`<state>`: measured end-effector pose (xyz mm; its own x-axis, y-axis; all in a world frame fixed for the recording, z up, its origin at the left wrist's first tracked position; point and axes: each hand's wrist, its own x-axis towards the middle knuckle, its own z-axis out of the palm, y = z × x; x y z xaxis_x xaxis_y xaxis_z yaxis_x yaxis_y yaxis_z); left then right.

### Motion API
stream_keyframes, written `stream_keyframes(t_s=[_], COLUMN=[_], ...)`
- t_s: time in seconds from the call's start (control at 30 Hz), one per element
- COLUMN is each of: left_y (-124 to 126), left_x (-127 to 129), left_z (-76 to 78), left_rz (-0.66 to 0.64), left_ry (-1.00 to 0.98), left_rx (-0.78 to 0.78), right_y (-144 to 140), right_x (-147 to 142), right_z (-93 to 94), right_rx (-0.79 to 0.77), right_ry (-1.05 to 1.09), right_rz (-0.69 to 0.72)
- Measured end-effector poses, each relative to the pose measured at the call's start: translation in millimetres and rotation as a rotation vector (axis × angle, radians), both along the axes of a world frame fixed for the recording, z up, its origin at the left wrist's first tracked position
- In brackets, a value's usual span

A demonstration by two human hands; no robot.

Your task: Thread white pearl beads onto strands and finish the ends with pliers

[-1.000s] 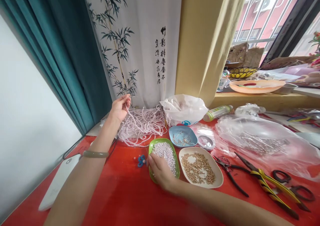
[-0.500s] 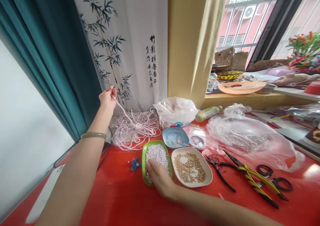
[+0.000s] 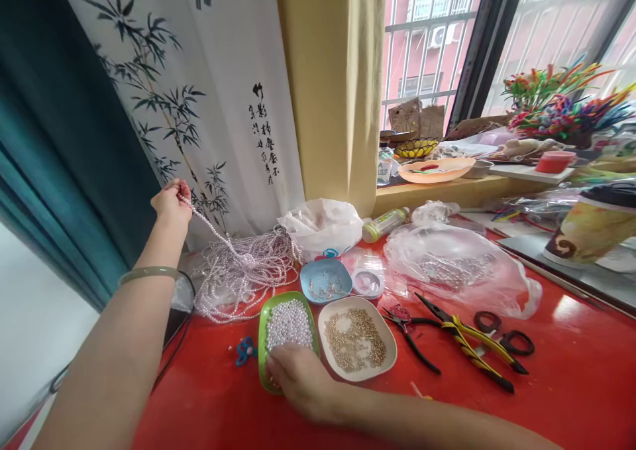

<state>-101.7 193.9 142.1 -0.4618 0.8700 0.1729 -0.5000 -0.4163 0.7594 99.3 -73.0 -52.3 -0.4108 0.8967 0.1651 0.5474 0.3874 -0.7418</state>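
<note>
Head cam: L hand (image 3: 171, 199) raised far L, fingers pinching bead strand (image 3: 205, 221), prob. to clear tangled pile (image 3: 248, 264). R hand (image 3: 304, 378) over green tray (image 3: 262, 344), near ctr; fingers' grip hidden, can't tell. Rim likely keeps loose beads (image 3: 289, 323) off bench (image 3: 199, 397).

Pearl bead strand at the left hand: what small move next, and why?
Probably the left hand should lift the bead strand slightly higher: it slopes from that raised hand down into the heaped strands, seemingly not yet free of them.
</note>
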Motion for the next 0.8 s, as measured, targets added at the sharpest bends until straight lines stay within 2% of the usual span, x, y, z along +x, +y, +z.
stream_keyframes(t_s=[0.1,0.23,0.37,0.43,0.53,0.57,0.6,0.67,0.73,0.77,0.8], left_y=[-4.2,-13.1,-22.8,-28.6,-41.9,-47.7,-54.2,-68.3,-82.1,-88.2,-93.5], left_x=[5.2,14.7,21.1,21.0,16.5,14.5,12.4,8.9,6.4,5.5,4.9], left_z=[-3.2,-10.6,-14.7,-14.5,-12.9,-12.5,-12.5,-14.3,-19.7,-24.0,-29.3], left_rz=[-0.084,-0.323,-0.561,-0.625,-0.685,-0.7,-0.71,-0.723,-0.724,-0.723,-0.723], left_ry=[0.032,0.134,0.291,0.325,0.349,0.354,0.355,0.347,0.314,0.285,0.25], left_rx=[-0.034,-0.077,0.037,0.082,0.13,0.148,0.165,0.191,0.216,0.229,0.243], right_y=[-0.5,-0.7,-2.5,-4.7,-11.6,-15.5,-20.5,-34.1,-51.9,-61.2,-70.0], right_x=[20.8,41.1,42.5,50.3,92.9,116.2,142.8,200.4,251.9,271.8,286.9], right_z=[4.8,8.4,24.0,37.1,46.2,42.2,33.5,3.5,-36.2,-55.8,-73.4], right_rx=[0.056,-0.012,0.079,0.155,0.252,0.271,0.281,0.385,0.539,0.58,0.596], right_ry=[-0.02,0.059,0.007,-0.037,-0.133,-0.168,-0.208,-0.346,-0.511,-0.585,-0.647], right_rz=[0.101,0.178,0.226,0.183,-0.046,-0.155,-0.321,-0.618,-0.745,-0.768,-0.726])
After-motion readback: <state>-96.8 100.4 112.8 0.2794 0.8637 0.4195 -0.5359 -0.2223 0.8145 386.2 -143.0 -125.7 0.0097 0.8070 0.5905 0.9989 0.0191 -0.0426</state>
